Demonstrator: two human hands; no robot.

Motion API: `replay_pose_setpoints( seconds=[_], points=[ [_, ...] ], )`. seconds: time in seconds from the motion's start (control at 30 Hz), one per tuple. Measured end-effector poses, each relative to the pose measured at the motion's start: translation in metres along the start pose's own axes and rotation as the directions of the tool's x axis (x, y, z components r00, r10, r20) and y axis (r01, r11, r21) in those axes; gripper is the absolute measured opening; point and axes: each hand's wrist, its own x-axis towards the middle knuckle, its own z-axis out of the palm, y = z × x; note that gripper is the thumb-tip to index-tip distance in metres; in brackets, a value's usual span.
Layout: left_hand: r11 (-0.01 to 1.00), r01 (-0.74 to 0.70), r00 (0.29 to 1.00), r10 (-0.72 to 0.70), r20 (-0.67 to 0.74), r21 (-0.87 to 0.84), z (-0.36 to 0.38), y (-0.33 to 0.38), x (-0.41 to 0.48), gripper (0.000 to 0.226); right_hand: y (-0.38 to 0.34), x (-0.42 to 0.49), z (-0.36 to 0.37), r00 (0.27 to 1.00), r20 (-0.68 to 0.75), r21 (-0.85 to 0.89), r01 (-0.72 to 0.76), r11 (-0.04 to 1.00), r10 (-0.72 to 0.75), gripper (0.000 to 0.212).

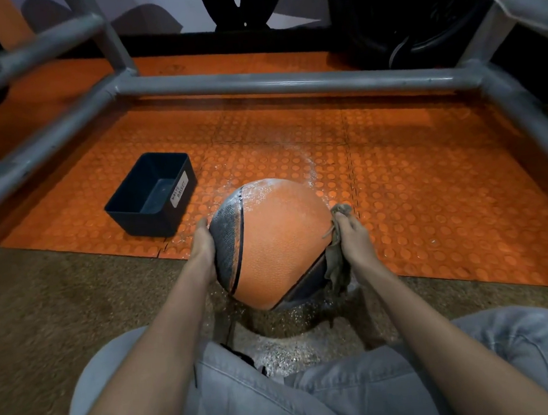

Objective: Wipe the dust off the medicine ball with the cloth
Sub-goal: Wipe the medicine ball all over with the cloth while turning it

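Observation:
An orange and grey medicine ball [278,242] is held between my hands above the floor, in front of my knees. White dust covers its far top edge. My left hand [204,244] presses flat against the ball's left grey panel. My right hand [354,237] holds a crumpled beige cloth [336,261] against the ball's right side; part of the cloth hangs down below the hand.
A dark blue bin [153,194] labelled "waste basket" sits on the orange studded mat [410,181] to the left of the ball. A grey metal tube frame [290,83] crosses above the mat. White dust lies scattered on the mat and on the brown carpet [46,304].

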Motion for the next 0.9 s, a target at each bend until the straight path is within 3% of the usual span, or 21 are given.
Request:
replay_pose_setpoints(
  seconds=[0.13, 0.43, 0.53, 0.67, 0.77, 0.83, 0.9],
  points=[
    [0.999, -0.013, 0.999, 0.014, 0.043, -0.034, 0.006, 0.000, -0.008, 0.074, -0.012, 0.010, -0.006, 0.993, 0.054, 0.021, -0.111, 0.994, 0.109, 0.032],
    [0.980, -0.191, 0.968, 0.181, 0.175, 0.045, 0.022, -0.001, -0.009, 0.082, 0.008, 0.006, -0.008, 0.971, -0.157, 0.265, -0.136, 0.955, 0.181, 0.027],
    [0.961, -0.275, 0.945, 0.267, 0.191, 0.016, 0.030, -0.001, -0.005, 0.082, -0.001, 0.009, -0.016, 0.967, -0.218, 0.324, -0.060, 0.944, 0.136, 0.026],
    [0.926, -0.375, 0.906, 0.361, 0.220, 0.027, 0.042, -0.002, -0.005, 0.069, -0.025, 0.014, -0.036, 0.928, -0.360, 0.199, 0.173, 0.965, -0.092, 0.035],
    [0.941, -0.336, 0.919, 0.316, 0.238, 0.048, 0.051, -0.016, -0.004, 0.068, -0.030, 0.010, -0.040, 0.889, -0.398, 0.039, 0.263, 0.964, -0.227, 0.037],
    [0.947, -0.281, 0.953, 0.257, 0.159, 0.153, 0.054, -0.030, 0.004, 0.078, -0.022, 0.007, -0.037, 0.873, -0.376, -0.166, 0.268, 0.949, -0.312, 0.029],
    [0.914, -0.287, 0.955, 0.297, 0.008, 0.285, 0.054, -0.037, 0.014, 0.082, -0.013, 0.001, -0.033, 0.852, -0.349, -0.298, 0.295, 0.908, -0.391, 0.028]
  ],
)
